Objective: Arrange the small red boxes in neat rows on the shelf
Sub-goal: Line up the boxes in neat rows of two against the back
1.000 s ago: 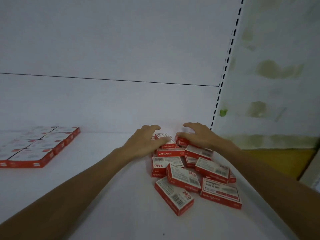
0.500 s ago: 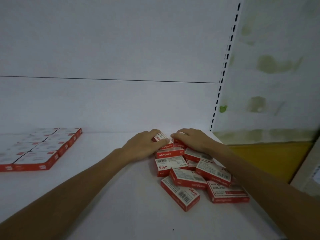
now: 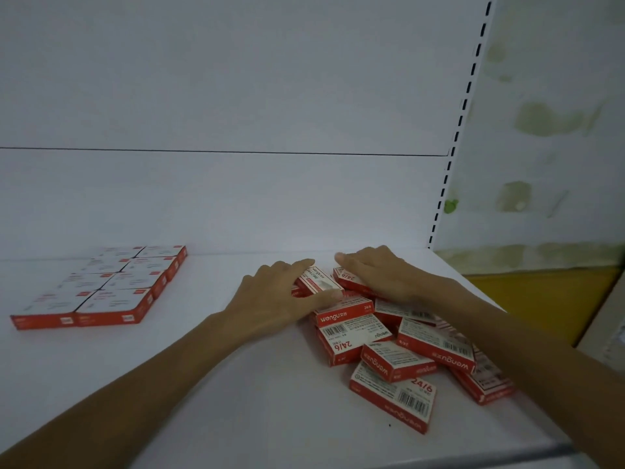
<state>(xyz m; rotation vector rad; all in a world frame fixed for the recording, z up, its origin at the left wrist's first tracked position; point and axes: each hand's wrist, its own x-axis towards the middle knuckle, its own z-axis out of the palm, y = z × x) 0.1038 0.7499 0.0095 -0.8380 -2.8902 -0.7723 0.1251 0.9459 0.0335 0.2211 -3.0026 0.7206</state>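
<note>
Roughly ten red "wengu" 24/6 boxes form a heap (image 3: pixel 394 362), apart from eight gridded boxes (image 3: pixel 113 299); left hand (image 3: pixel 277 296) pinches one box (image 3: pixel 318 280), right hand (image 3: pixel 375 274) rests flat-fingered on another box (image 3: pixel 348 276).

This looks like a shop, at a stationery display. The shelf (image 3: pixel 236 384) is white sheet-metal retail shelving, with a plain back panel (image 3: pixel 236 96) crossed by 1 horizontal seam at mid-frame and a slotted upright (image 3: pixel 463 106) running down the upper right. The stock is many identical small red boxes (image 3: pixel 392 363) printed with barcodes, the brand "wengu" and the size 24/6. At middle left, more lie in a flat grid (image 3: pixel 135 279) 2 wide. At far right stands a stained wall (image 3: pixel 558 130) with a yellow band (image 3: pixel 548 299).
</note>
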